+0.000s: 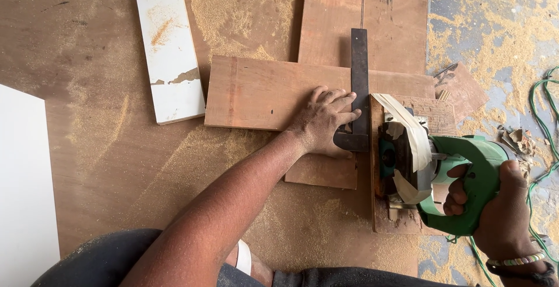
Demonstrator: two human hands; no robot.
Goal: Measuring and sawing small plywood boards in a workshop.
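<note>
My left hand (322,121) presses flat on a brown plywood strip (256,92) and holds a dark metal try square (358,89) against it. The square's blade runs up across the strip. My right hand (501,211) grips the handle of a green circular saw (448,176), which sits just right of the square on a plywood piece. A pale band is wrapped around the saw's body. A second brown board (329,22) lies under the strip, reaching toward the top.
A white laminated board (169,48) with a chipped edge lies at upper left. A white panel (20,182) fills the left edge. Sawdust covers the brown sheet and the floor. Green cord (544,101) and wood scraps (463,89) lie at the right.
</note>
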